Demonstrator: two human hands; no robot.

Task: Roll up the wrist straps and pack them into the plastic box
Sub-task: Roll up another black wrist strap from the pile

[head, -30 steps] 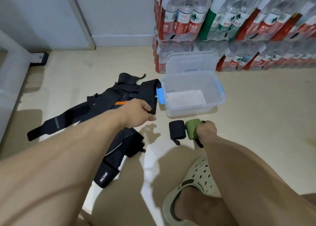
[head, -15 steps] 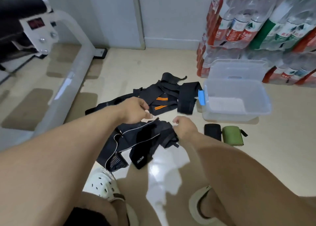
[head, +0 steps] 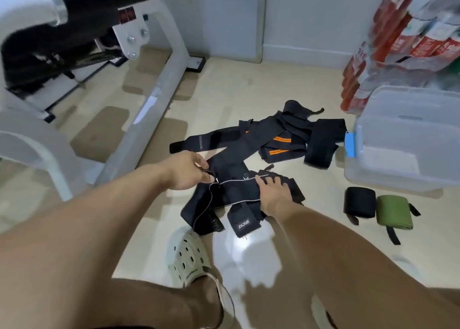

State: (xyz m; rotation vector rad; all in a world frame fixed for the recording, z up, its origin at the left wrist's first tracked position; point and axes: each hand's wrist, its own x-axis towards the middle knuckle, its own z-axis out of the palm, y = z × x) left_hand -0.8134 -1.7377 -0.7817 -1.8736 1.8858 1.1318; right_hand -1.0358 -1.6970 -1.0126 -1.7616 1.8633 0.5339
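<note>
A heap of loose black wrist straps [head: 261,144], some with orange stripes, lies on the floor in the middle. My left hand [head: 189,170] pinches the end of a grey-edged black strap [head: 234,191] at the near side of the heap. My right hand [head: 272,191] rests flat on the same strap, fingers spread. A rolled black strap [head: 359,201] and a rolled green strap [head: 393,212] lie side by side in front of the clear plastic box [head: 398,176], which stands open at the right with a blue latch [head: 350,144].
A white exercise machine [head: 159,84] stands at the left and back left. Shrink-wrapped packs of water bottles [head: 398,37] are stacked behind the box. My foot in a pale clog [head: 186,256] stands just in front of the heap.
My right hand let go of the green roll beside the box and moved left onto the strap heap. My left hand took hold of a strap end. The view swung left.
</note>
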